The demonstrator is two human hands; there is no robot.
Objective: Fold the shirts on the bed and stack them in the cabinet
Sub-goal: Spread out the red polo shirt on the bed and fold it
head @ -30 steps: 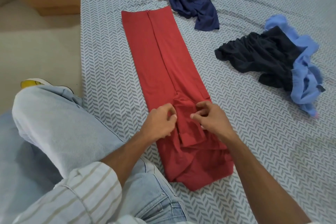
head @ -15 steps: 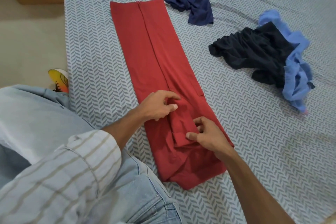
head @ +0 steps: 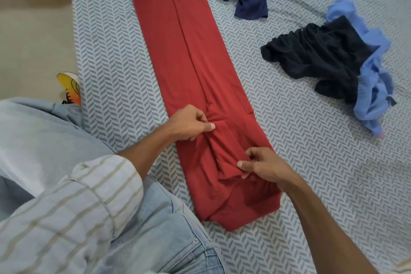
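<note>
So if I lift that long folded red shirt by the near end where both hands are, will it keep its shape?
Probably not. The long folded red shirt looks thin and limp: it bunches into soft creases where the left hand and right hand pinch it. Lifted by one end, the far part would likely sag and unfold. It seems light, and may drag across the patterned bedsheet.

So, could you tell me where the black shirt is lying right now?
In the head view, the black shirt lies crumpled on the bed, right of the red shirt, overlapping a light blue garment.
</note>
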